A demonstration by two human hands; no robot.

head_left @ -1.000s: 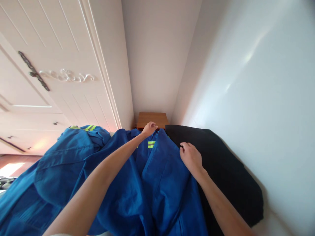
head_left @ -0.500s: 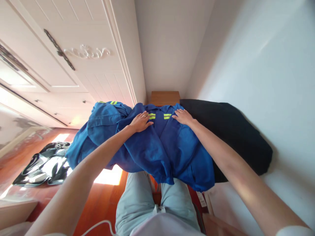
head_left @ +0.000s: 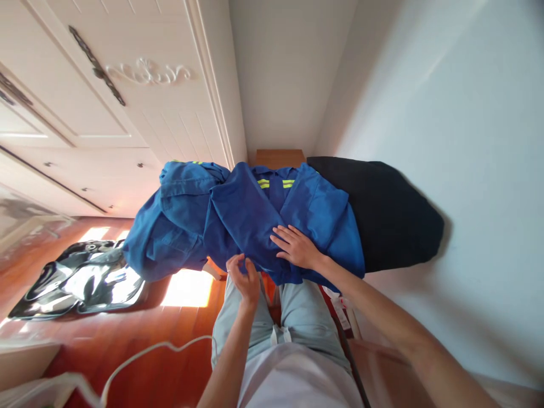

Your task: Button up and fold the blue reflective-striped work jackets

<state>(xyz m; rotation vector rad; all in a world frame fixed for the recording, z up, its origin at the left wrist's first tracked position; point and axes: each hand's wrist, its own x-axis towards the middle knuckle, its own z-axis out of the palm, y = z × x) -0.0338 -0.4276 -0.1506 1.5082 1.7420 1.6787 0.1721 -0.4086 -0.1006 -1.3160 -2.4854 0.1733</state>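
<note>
A blue work jacket [head_left: 255, 209] with yellow-green strips near its collar lies spread and folded across a long black-covered board [head_left: 395, 221]. My right hand [head_left: 297, 247] rests flat on the jacket's lower front, fingers stretched out. By the garment's lower edge is my left hand [head_left: 245, 279], its fingers loosely curled and the thumb apart, with blue cloth visible in the gap. I see nothing held in it. The jacket's left part is bunched in thick folds and hangs over the board's side.
A cream wardrobe [head_left: 170, 124] stands at left, a pale wall [head_left: 446, 113] at right. Behind the board is a brown wooden piece [head_left: 280, 157]. A shiny black-and-clear bag [head_left: 80, 280] lies on the reddish wooden floor [head_left: 170, 362]. A white cord [head_left: 148, 349] loops at lower left.
Both hands have come down from the collar area toward me. The right now lies on the lower front and the left is at the lower edge. The jacket's right side covers a strip.
</note>
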